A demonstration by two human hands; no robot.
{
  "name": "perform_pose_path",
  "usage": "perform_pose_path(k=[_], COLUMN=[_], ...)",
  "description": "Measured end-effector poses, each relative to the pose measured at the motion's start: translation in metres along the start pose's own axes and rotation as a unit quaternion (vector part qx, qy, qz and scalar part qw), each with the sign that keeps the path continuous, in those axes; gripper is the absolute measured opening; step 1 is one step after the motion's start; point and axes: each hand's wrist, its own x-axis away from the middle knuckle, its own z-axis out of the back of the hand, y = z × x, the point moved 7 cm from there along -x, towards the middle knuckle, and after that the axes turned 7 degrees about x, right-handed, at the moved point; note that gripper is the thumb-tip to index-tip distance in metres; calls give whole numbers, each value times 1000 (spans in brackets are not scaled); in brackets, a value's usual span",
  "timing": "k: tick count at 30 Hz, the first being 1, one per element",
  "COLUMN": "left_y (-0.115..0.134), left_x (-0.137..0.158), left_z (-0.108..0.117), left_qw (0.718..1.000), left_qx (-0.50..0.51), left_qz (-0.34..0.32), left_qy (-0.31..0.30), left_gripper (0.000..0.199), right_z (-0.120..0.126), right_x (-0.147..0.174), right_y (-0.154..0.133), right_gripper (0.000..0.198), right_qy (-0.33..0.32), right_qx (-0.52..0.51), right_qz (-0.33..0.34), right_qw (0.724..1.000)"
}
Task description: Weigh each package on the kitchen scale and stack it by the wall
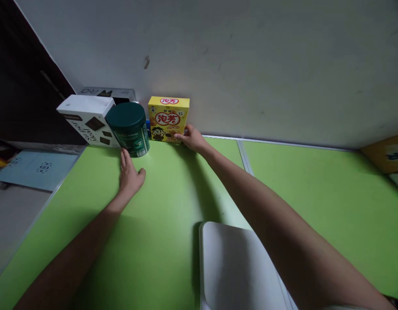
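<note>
Single head cam: above green tbl [173, 202], facing fwd + down twd wall [266, 64]; fairly close view.

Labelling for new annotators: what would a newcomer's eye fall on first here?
Probably the bright yellow box with red lettering, upright near the wall, with the right hand at its lower right corner. Next, the dark green canister just left of it, with the left hand open in front. The vivid green tabletop also stands out, with a white, flat-topped object at the bottom, right of centre.
</note>
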Motion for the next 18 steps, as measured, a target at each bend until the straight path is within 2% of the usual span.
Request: perform_pose_path(k=[6,18], left_y=[-1,1], left_x=[0,1], left_z=[0,0], left_qw=[1000,1000], left_qx=[8,-9], left_qz=[-12,0], left_qy=[4,1], left_gripper=[96,96], right_z=[-4,-6], right_x=[6,10], right_y=[-9,-11], right_gripper=[49,60], right_qy=[39,29], right_qx=[57,68], right_qz=[-1,-28], right_qw=[998,997])
